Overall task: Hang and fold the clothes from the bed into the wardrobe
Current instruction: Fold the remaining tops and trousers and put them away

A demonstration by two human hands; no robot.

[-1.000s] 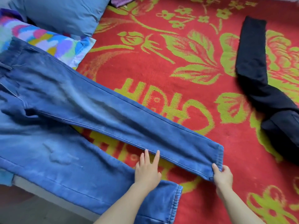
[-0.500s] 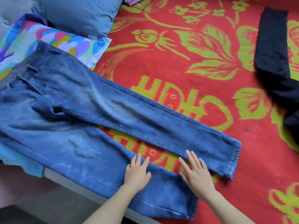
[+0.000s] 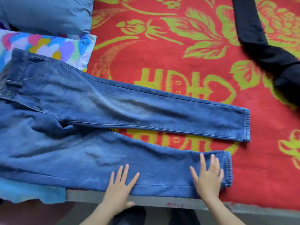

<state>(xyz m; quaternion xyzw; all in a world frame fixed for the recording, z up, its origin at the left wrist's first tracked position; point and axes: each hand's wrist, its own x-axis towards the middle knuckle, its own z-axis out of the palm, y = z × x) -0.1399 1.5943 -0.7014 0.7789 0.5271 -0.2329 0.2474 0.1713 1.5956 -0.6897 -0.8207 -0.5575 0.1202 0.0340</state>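
— Where were the jeans (image 3: 113, 108)?
— Spread on the bed (image 3: 162, 46), near leg under both grips: left grip (image 3: 119, 187) and right grip (image 3: 208, 177) pressed flat, fingers straight, grasping nothing.
— How would they handle?
— Soft but weighty denim, I judged; best pinched at the hem (image 3: 228, 168) just beyond the right grip, then folded over.

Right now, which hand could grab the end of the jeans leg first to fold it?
Probably the right hand. It lies flat on the jeans, right beside the near leg's cuff. The left hand rests flat farther up that leg, away from the cuff.
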